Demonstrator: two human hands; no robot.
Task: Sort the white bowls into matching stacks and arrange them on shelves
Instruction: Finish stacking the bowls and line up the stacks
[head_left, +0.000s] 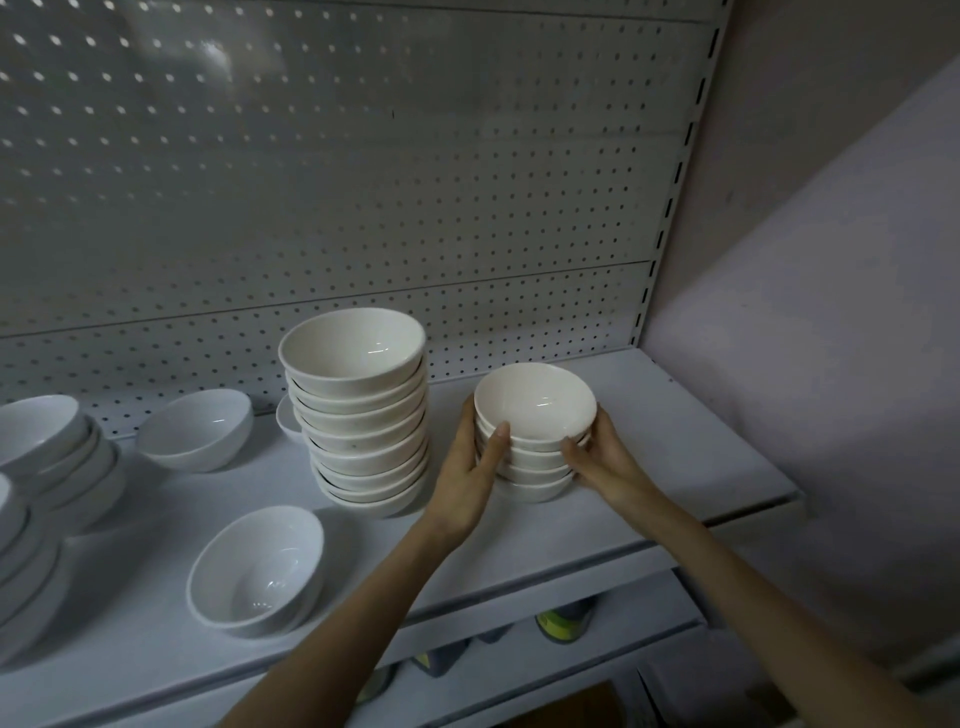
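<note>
Bare shelf (685, 447) lies right of the short bowl stack (535, 410) — open up to the side wall (831, 364). Leftward the tall bowl stack (363, 415) stands near, the left hand (467, 467) filling the gap; the pegboard panel (363, 208) closes the back.

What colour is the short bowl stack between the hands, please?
Plain creamy white; the head view shows the stack best.

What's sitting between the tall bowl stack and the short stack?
In the head view, only the left hand, holding the short stack beside the tall stack.
</note>
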